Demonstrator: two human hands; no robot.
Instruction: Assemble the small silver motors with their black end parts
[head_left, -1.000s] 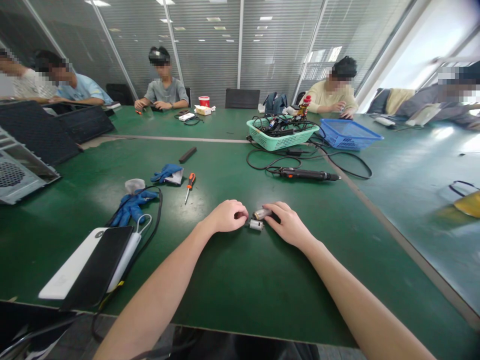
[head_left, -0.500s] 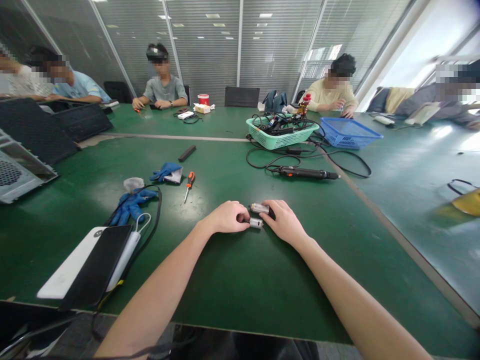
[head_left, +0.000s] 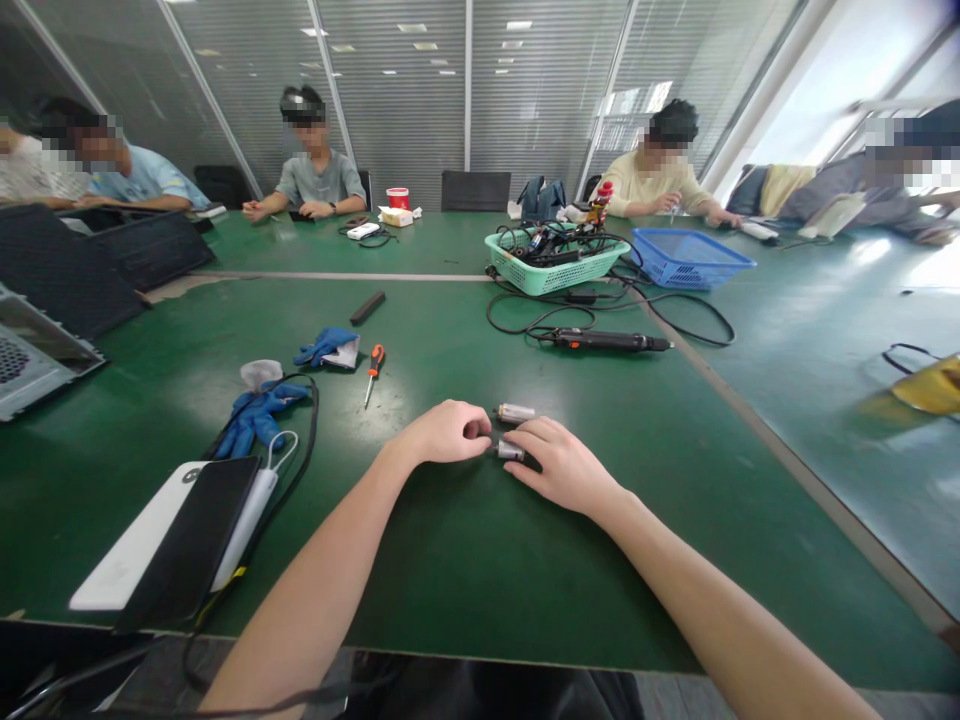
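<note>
This is a workshop in an office room: people sit around a big green bench (head_left: 420, 560) with a screwdriver (head_left: 372, 369), a basket of cables (head_left: 556, 262) and glass walls (head_left: 420, 100).

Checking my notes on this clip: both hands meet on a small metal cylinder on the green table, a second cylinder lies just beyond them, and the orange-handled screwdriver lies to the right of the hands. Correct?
Not quite. In the head view the orange-handled screwdriver lies to the left of the hands, out beyond the left hand. The rest holds.
</note>
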